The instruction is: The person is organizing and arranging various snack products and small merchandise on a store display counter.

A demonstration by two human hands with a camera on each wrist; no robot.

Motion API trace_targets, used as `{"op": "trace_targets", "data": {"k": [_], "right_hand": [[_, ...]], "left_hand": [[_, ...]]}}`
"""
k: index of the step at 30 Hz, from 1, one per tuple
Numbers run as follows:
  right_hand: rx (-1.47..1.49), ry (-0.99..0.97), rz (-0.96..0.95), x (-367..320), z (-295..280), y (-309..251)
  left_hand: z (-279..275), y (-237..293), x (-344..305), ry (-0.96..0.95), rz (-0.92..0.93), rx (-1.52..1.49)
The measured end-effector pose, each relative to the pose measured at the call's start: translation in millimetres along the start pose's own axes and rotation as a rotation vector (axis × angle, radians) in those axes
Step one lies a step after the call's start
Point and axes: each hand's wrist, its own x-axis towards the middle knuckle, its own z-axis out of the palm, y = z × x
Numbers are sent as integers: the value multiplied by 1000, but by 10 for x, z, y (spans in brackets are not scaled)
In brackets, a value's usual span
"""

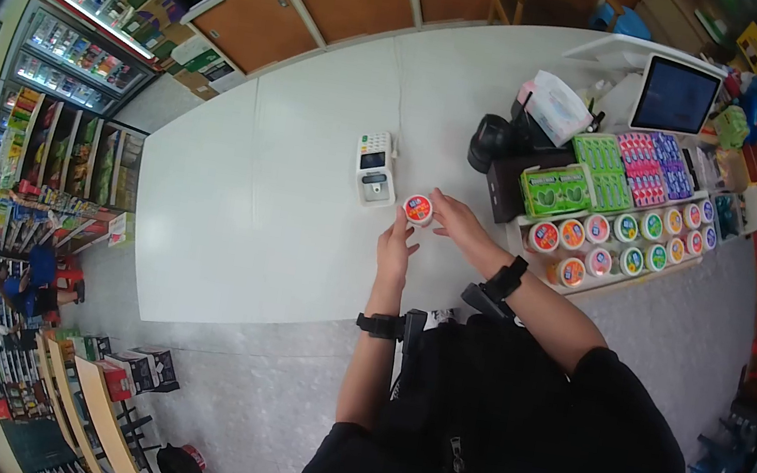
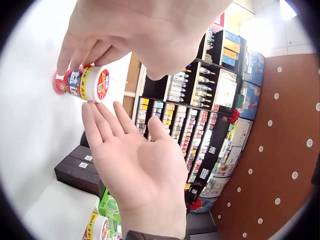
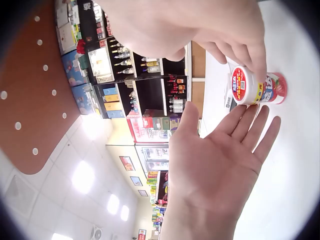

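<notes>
A small round tub with a white-rimmed, red-printed lid stands upright on the white counter. My left hand is at its near left side, fingers extended with the tips right at the tub. From the right, my right hand reaches it with fingertips beside the lid. In the left wrist view, the right hand's palm shows with straight fingers. The right wrist view shows the left hand's palm the same way. Beyond the tub lies a white card terminal with a keypad.
At the right, a rack holds rows of similar tubs below green, pink and purple packs. A dark box, a tissue pack and a screen stand behind. Shop shelves line the left.
</notes>
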Motion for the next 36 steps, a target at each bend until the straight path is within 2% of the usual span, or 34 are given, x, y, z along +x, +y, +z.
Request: {"op": "trace_targets", "data": {"k": [4, 7, 9, 10, 13, 19, 23, 25, 33, 36], "right_hand": [[8, 13, 23, -54, -27, -9], [13, 102, -44, -152, -74, -52], [36, -30, 14, -281, -165, -152], [38, -22, 13, -389, -188, -226], [46, 40, -44, -801, -250, -462], [15, 254, -104, -1654, -636, -857], [23, 350, -58, -2062, -861, -902], [15, 348, -53, -2142, -1033, -767], [-44, 360, -54, -2154, -1319, -324], [-165, 292, 48, -2071, -1353, -214]], "left_hand": [[13, 8, -46, -38, 15, -4], [65, 40, -134, -33, 36, 4], [125, 97, -237, -3, 90, 73], [161, 153, -303, -11, 89, 75], [326, 355, -546, 4, 149, 109], [848, 578, -947, -142, 279, 213], [1163, 604, -1130, -316, 234, 207], [1263, 556, -1138, -396, 109, 220], [1449, 350, -1158, -501, -28, 297], [1464, 243, -1127, -516, -69, 362]]}}
